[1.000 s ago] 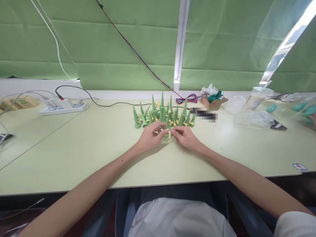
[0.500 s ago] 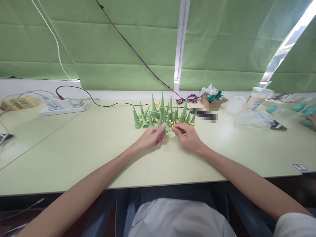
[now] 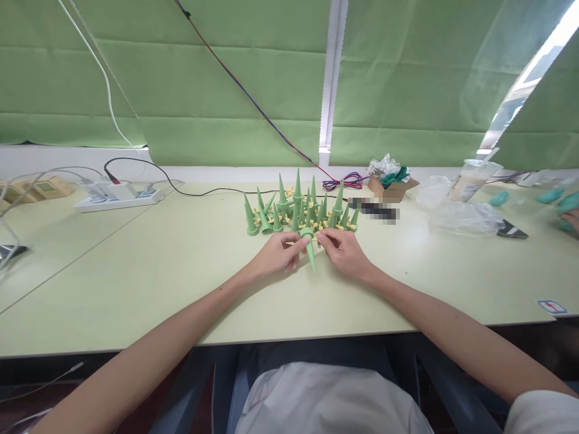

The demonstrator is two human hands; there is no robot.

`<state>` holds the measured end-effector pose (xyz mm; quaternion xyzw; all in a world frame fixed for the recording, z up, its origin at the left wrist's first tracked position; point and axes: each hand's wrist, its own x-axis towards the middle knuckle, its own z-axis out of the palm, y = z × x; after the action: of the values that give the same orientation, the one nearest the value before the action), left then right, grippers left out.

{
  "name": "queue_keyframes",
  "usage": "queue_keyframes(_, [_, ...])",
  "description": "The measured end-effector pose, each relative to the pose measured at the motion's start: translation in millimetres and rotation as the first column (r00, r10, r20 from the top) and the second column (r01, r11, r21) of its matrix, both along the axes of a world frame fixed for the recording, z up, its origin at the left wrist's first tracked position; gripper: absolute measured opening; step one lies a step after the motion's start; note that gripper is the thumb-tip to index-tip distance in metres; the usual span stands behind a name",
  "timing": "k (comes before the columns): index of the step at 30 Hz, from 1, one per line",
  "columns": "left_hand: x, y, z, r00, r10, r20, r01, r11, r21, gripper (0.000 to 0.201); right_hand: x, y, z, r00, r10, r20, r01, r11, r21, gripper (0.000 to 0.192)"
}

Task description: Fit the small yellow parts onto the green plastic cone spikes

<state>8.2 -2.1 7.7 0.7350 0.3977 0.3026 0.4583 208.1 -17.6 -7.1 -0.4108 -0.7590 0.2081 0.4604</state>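
Right now I see my left hand point(image 3: 277, 254) and right hand point(image 3: 342, 250) both pinching one green cone point(image 3: 310, 250) (tip pointing to six o'clock) above the surface point(image 3: 181, 271); at twelve o'clock stands the cone cluster point(image 3: 298, 208).

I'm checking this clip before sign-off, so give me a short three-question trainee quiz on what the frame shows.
1. True or false: the green cone between the left hand and the right hand points its tip toward the person.
2. Which lies left of the cone cluster? A) power strip B) cardboard box C) plastic cup
3. Fill in: the cluster stands on a pale green ____.

Key: 1 true; 2 A; 3 table.
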Motion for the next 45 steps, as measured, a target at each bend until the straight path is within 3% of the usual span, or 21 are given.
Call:
queue_keyframes(6, [2, -3, 1.5, 0.999, 0.021, -0.028, -0.018, 0.994, 0.107, 0.038, -1, -1, 0.8, 0.999, 0.027, -0.042, -0.031, 0.996, -0.081, 0.037])
queue_keyframes(14, [4, -2, -0.8, 0.998, 0.022, 0.056, -0.036, 0.962, 0.271, 0.030, -1, 2, 0.6, 0.981, 0.094, -0.172, -0.126, 0.973, -0.191, 0.040])
queue_keyframes(24, [2, 3, -5.4, 0.998, 0.001, 0.067, -0.038, 0.831, 0.556, 0.020, -3, 0, 1.2, 0.965, 0.098, -0.242, -0.147, 0.970, -0.195, 0.042])
queue_keyframes(28, [3, 3, -6.3, 0.999, 0.025, 0.037, -0.042, 0.806, 0.590, 0.021, -3, 0, 0.4, 0.965, 0.081, -0.250, -0.132, 0.972, -0.193, 0.043])
queue_keyframes(33, [4, 2, -3.0, 0.991, 0.117, 0.061, -0.132, 0.889, 0.439, 0.025, -2, 1, 1.0, 0.962, -0.002, -0.272, -0.044, 0.985, -0.164, 0.043])
queue_keyframes(35, [5, 0, 1.3, 0.990, 0.112, 0.080, -0.131, 0.944, 0.303, 0.027, -1, 1, 1.0, 0.960, -0.031, -0.280, -0.009, 0.990, -0.144, 0.041])
queue_keyframes(38, [5, -1, 6.3, 0.993, 0.037, 0.115, -0.043, 0.998, 0.045, 0.047, 1, 2, 0.6, 0.962, -0.044, -0.268, 0.014, 0.994, -0.112, 0.040])
queue_keyframes(41, [7, -1, 6.3, 0.983, -0.026, 0.181, 0.059, 0.982, -0.178, 0.059, 0, 0, -0.4, 0.977, -0.013, -0.215, -0.007, 0.996, -0.093, 0.039])
queue_keyframes(45, [6, 1, 1.9, 0.968, -0.072, 0.241, 0.137, 0.955, -0.265, 0.055, -2, -1, -2.6, 0.985, 0.029, -0.167, -0.046, 0.994, -0.102, 0.038])
